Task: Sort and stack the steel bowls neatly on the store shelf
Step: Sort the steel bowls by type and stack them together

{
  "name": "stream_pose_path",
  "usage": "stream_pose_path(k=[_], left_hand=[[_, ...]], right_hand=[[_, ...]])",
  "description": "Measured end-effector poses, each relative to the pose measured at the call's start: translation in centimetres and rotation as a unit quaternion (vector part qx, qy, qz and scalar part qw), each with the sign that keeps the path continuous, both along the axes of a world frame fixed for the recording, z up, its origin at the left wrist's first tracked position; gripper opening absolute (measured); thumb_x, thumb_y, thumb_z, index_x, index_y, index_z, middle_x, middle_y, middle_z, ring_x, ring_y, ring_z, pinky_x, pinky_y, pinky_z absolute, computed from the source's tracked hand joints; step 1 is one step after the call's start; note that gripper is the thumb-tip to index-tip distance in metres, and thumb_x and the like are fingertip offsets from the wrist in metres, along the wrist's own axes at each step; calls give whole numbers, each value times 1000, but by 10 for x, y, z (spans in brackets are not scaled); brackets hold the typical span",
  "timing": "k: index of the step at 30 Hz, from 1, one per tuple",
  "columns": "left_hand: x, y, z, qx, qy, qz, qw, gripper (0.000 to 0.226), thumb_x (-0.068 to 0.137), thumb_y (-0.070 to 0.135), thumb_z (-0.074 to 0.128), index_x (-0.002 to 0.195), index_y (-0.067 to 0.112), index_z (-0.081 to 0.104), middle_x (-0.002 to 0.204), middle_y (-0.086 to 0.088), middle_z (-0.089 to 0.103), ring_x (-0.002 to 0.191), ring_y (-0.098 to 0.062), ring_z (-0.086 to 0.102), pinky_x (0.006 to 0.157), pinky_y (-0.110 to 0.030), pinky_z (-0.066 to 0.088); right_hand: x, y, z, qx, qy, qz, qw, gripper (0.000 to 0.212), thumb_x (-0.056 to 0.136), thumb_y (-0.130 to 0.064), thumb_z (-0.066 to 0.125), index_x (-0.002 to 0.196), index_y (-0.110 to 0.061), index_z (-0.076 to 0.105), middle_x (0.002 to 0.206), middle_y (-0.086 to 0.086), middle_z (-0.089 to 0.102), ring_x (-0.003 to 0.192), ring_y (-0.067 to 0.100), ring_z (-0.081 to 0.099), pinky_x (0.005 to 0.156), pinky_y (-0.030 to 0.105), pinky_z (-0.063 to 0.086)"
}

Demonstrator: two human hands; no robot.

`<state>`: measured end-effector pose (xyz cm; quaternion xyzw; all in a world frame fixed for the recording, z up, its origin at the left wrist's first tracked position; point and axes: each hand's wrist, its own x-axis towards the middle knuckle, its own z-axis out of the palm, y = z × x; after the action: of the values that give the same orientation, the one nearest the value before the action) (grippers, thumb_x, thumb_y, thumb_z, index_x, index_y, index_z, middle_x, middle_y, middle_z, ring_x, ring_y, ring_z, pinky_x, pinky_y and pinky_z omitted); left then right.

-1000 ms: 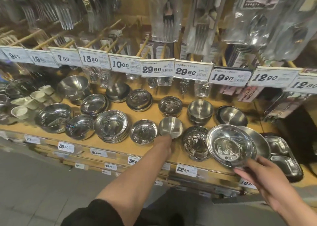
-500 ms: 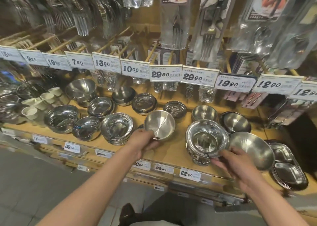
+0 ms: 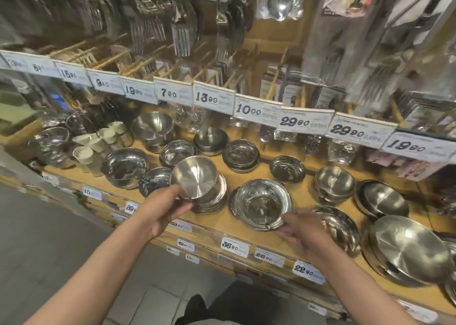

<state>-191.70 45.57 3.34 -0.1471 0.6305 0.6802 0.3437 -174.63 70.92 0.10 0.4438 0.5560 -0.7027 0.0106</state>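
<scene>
Many steel bowls stand on a wooden store shelf (image 3: 306, 196). My left hand (image 3: 162, 208) holds a small brushed steel bowl (image 3: 193, 176) tilted toward me, above a stack of shallow bowls (image 3: 214, 201). My right hand (image 3: 303, 231) grips the near rim of a wide shiny bowl (image 3: 262, 202) that sits in the middle front of the shelf. Further stacks sit behind: a deep bowl stack (image 3: 153, 127), flat bowls (image 3: 240, 153) and a small stack (image 3: 334, 184). A big brushed bowl (image 3: 409, 248) lies at the front right.
White cups (image 3: 96, 142) stand at the shelf's left. Price tags (image 3: 256, 110) hang on a rail above the bowls, with packaged forks and spoons (image 3: 182, 33) on wooden pegs higher up. More price labels (image 3: 234, 245) line the shelf's front edge. Grey floor tiles lie below left.
The view has swung left. My left hand has carried the small bowl left over the shallow stack. My right hand has brought the wide bowl down onto the shelf's middle front.
</scene>
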Motion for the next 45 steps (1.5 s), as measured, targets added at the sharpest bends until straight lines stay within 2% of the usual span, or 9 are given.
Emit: stream_pose_path(k=[8,13,16,24,29,34,39,42,45], left_hand=[[-54,-53,-9,-11,-7,3,1000,14,94,-6,51,104,-3,62,95,-17,75,69,-17,77,53,-22,60],[-87,-78,-9,-4,-2,-5,1000,19,90,-9,52,106,-2,60,99,-17,72,73,-22,77,52,-23,60],[-103,-87,-9,4,-8,-20,1000,17,91,-8,56,105,-2,62,102,-19,71,79,-24,77,53,-24,60],[-133,-114,-10,-6,-24,-40,999,17,88,-12,56,103,-4,56,107,-23,64,73,-29,76,56,-27,63],[-144,-133,-13,2,-28,-16,999,17,88,-12,53,103,-5,54,102,-23,65,70,-24,77,54,-24,61],[-145,-138,-19,7,-22,-5,1000,10,89,-12,52,93,-2,52,91,-17,59,59,-20,74,55,-26,62],[-142,-134,-22,5,-35,-25,999,10,89,-12,54,91,-3,55,97,-20,61,62,-22,75,56,-29,63],[-141,-130,-22,-3,-34,-37,999,11,88,-13,54,86,-3,55,92,-20,63,61,-23,75,54,-29,63],[-140,-124,-21,-9,-35,-52,998,11,86,-14,55,85,-3,57,91,-20,65,64,-25,75,52,-27,62]], right_hand=[[-48,-33,2,-32,18,-78,996,19,98,4,56,117,4,59,98,26,73,76,29,73,50,24,59],[-79,-58,6,-5,19,-55,998,6,97,7,55,93,5,59,69,21,69,59,26,63,47,23,53],[-101,-79,3,16,21,-38,999,5,94,7,56,91,5,60,81,28,63,70,32,57,56,26,50],[-141,-117,-22,-35,11,-124,992,19,91,6,66,108,4,58,108,24,68,72,24,72,47,20,56],[-144,-131,-35,6,-8,-123,992,17,92,5,65,109,5,61,105,23,70,72,22,75,56,22,60],[-134,-130,-38,122,-64,-81,987,26,91,-18,75,95,5,64,87,21,71,59,20,61,38,15,44],[-113,-117,-50,151,-97,-86,980,38,91,-41,71,100,-4,68,91,13,75,79,28,70,62,33,58],[-92,-94,-67,276,-180,-170,929,46,86,-38,76,105,2,63,103,24,70,83,32,63,76,42,53],[-77,-80,-76,262,-211,-201,920,59,84,-37,78,118,6,57,117,26,64,98,40,63,83,44,53]])
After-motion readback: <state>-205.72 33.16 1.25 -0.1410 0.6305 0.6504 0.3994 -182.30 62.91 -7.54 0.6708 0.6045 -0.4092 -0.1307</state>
